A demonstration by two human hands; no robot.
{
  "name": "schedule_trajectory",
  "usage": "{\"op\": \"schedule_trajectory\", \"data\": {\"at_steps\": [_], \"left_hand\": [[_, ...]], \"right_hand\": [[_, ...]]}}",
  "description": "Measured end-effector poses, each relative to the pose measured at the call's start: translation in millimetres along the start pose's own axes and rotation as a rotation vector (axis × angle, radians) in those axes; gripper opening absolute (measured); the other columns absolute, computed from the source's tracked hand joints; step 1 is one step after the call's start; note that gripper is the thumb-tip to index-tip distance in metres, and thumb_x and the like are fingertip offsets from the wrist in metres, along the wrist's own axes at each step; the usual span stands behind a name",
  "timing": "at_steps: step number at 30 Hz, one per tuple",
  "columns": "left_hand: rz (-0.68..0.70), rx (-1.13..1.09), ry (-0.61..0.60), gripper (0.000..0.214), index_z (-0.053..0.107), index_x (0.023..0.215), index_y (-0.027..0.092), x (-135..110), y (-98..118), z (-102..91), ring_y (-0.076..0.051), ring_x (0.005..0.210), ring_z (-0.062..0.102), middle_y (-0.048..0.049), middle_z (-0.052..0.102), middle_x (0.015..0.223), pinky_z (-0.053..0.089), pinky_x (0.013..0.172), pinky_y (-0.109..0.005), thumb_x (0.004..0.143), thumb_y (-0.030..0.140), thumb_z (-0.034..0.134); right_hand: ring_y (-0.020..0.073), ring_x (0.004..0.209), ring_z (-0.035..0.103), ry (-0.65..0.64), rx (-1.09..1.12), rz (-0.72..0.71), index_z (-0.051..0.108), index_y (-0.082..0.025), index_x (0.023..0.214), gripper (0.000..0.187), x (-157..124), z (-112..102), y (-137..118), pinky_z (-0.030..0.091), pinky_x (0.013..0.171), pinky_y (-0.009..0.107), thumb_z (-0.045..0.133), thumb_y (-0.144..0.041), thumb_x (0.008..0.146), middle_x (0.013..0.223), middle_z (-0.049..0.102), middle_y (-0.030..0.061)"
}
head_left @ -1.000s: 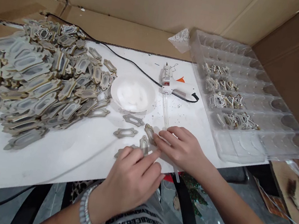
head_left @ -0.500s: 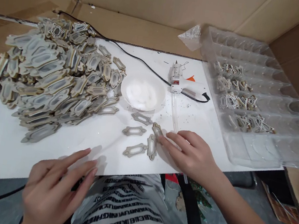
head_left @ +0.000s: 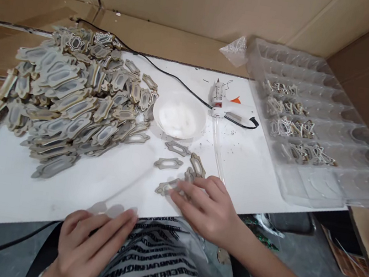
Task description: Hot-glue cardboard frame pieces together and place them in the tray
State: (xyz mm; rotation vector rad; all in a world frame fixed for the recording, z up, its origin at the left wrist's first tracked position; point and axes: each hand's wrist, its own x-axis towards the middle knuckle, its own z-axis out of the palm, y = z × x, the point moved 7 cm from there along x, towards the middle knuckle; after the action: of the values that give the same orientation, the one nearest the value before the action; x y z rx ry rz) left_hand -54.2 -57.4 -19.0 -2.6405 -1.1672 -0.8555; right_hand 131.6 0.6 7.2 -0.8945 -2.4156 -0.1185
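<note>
Several grey, elongated ornamental frames lie on the white board in front of me. My right hand (head_left: 207, 206) is over the nearest flat frame (head_left: 164, 187), fingertips at its right end and slightly apart. Its fingers partly cover a second frame (head_left: 190, 174) just behind. Farther back are a tilted frame (head_left: 197, 165), a flat frame (head_left: 168, 163) and another frame (head_left: 178, 148) close to a white round dish (head_left: 180, 115). My left hand (head_left: 92, 245) hovers at the board's front edge, fingers stretched out, with nothing visible in it.
A large heap of similar frames (head_left: 72, 98) covers the left side. Behind the dish lies a white glue gun (head_left: 224, 103) with a black cord (head_left: 167, 71). A clear compartment tray (head_left: 290, 173) on the right holds small metallic pieces. Cardboard walls (head_left: 204, 2) enclose the back.
My right hand has moved left and nearer, from the tilted frame to the nearest flat one. My left hand has shifted right and lower, its fingers closer together. The view has shifted slightly.
</note>
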Motion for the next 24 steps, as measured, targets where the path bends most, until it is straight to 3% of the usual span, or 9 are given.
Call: {"op": "schedule_trajectory", "data": {"at_steps": [8,13,16,19,24], "left_hand": [[-0.231,-0.386,0.159,0.018,0.073,0.092,0.016,17,-13,-5.5,-0.015,0.077,0.06,-0.0029,0.075,0.088,0.049,0.069,-0.033,0.081,0.002,0.071],[-0.245,-0.537,0.233,0.031,0.073,0.102,0.02,31,-12,5.7,-0.015,0.08,0.06,-0.0023,0.074,0.094,0.048,0.063,-0.032,0.077,0.002,0.076],[-0.257,-0.569,0.231,0.025,0.072,0.098,0.021,41,-12,8.6,-0.015,0.078,0.062,-0.0016,0.074,0.092,0.049,0.064,-0.032,0.08,0.004,0.074],[-0.291,-0.538,0.191,0.019,0.069,0.102,0.019,50,-14,11.9,-0.016,0.082,0.065,-0.0043,0.074,0.096,0.052,0.069,-0.032,0.085,0.013,0.072],[-0.231,-0.332,0.135,0.024,0.067,0.11,0.015,54,-13,15.4,-0.02,0.088,0.064,-0.0102,0.072,0.103,0.051,0.075,-0.035,0.086,0.015,0.068]], "right_hand": [[0.0182,0.085,0.06,0.08,0.275,-0.002,0.073,-0.012,0.103,0.015,3,-2,-16,0.049,0.069,0.032,0.062,-0.014,0.094,0.094,0.078,0.0057],[0.0166,0.078,0.062,0.136,0.412,0.017,0.074,-0.01,0.095,0.012,4,-8,-13,0.05,0.065,0.031,0.062,-0.011,0.093,0.087,0.078,0.0055],[0.0172,0.08,0.065,0.127,0.433,0.017,0.073,-0.009,0.096,0.012,6,-14,-5,0.052,0.066,0.031,0.062,-0.01,0.093,0.087,0.078,0.0071],[0.0176,0.079,0.065,0.121,0.312,0.01,0.072,-0.009,0.094,0.011,11,-18,10,0.053,0.067,0.031,0.061,-0.01,0.093,0.086,0.078,0.0076],[0.017,0.07,0.059,0.132,-0.216,-0.069,0.071,-0.013,0.085,0.011,24,-11,38,0.043,0.06,0.031,0.063,-0.007,0.09,0.077,0.077,0.0027]]}}
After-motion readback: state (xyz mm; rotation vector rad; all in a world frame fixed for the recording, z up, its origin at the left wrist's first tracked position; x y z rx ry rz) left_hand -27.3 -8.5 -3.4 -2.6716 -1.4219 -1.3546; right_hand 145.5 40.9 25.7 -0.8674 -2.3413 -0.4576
